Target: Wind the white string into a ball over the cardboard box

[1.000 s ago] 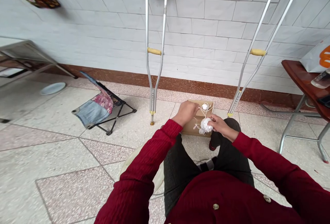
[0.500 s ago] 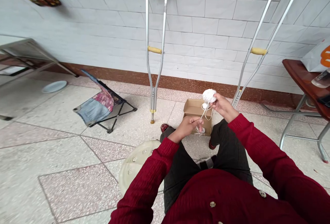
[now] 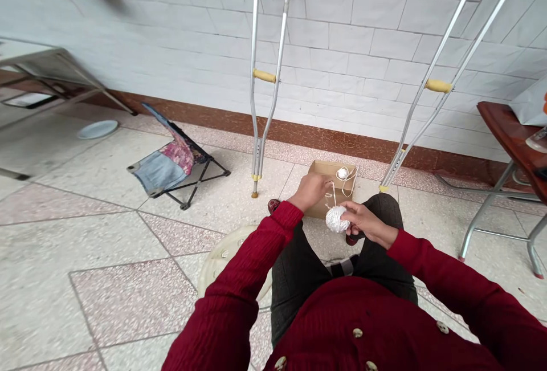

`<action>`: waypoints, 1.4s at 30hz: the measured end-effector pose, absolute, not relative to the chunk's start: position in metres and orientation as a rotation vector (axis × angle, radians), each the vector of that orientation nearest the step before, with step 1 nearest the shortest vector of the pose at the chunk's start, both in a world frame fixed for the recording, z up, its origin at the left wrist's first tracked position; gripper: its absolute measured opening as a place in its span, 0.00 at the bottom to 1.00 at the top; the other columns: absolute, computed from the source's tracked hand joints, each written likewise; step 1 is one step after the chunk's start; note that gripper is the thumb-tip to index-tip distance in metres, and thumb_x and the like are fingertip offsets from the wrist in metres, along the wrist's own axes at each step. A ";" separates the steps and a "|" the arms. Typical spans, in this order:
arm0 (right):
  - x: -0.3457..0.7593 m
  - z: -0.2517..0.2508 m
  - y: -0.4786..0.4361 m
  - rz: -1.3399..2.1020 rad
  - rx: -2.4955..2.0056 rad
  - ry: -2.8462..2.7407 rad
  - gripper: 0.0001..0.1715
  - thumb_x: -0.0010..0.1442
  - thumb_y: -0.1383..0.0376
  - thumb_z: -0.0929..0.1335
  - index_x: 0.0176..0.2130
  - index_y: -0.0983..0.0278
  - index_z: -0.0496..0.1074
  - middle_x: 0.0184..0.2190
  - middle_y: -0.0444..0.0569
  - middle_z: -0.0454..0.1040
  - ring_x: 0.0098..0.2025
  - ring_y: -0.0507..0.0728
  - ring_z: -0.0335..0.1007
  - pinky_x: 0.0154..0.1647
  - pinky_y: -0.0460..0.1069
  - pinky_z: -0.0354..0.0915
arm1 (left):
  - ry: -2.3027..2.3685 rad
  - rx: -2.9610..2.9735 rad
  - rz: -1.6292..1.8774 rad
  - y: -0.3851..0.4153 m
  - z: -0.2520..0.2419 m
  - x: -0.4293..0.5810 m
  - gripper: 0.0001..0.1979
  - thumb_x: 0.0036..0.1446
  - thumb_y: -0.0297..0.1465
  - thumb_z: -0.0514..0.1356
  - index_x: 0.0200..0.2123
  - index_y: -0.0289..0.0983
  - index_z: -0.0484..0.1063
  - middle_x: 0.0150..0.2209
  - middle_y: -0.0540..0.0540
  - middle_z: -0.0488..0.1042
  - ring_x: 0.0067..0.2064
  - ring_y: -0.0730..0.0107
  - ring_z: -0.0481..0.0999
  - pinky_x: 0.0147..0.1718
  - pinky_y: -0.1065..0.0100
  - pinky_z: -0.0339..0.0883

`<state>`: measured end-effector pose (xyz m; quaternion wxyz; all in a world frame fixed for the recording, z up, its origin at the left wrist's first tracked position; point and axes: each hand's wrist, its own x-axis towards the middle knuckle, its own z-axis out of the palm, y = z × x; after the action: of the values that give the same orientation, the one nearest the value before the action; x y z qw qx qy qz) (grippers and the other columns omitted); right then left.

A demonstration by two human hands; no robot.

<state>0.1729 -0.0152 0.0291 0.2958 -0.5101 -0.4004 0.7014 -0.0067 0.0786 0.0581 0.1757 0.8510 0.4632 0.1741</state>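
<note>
My right hand (image 3: 363, 221) is closed around a white ball of yarn (image 3: 337, 219), held low between my knees. A white strand (image 3: 334, 193) runs up from this ball to my left hand (image 3: 314, 190), whose fingers pinch it just above and to the left. Behind both hands an open cardboard box (image 3: 323, 168) stands on the floor. At its far right side sits a smaller white ball (image 3: 342, 173), with loose loops of yarn hanging around it. My hands hide part of the box's inside.
Two crutches (image 3: 264, 76) (image 3: 438, 85) lean against the tiled wall. A low folding chair (image 3: 164, 168) stands to the left, near a pale plate (image 3: 97, 129) on the floor. To the right is a brown table (image 3: 508, 131) on metal legs. A round pale stool (image 3: 213, 263) lies beside my left leg.
My right hand has brought the large yarn ball down and nearer to me. My left hand has risen slightly, now above the ball. The small ball shows more clearly at the box.
</note>
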 end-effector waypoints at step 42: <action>0.203 0.105 0.066 1.779 -1.007 -0.601 0.07 0.55 0.64 0.67 0.36 0.63 0.66 0.22 0.41 0.68 0.15 0.45 0.54 0.10 0.39 0.41 | 0.937 1.851 0.618 0.025 0.046 -0.003 0.18 0.63 0.34 0.53 0.26 0.34 0.76 0.28 0.47 0.78 0.31 0.71 0.74 0.35 0.71 0.63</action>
<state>0.2035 0.0659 0.1046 0.4842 -0.4135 -0.2468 0.7305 -0.0031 0.0247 0.0458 0.4693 0.7551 0.3823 0.2519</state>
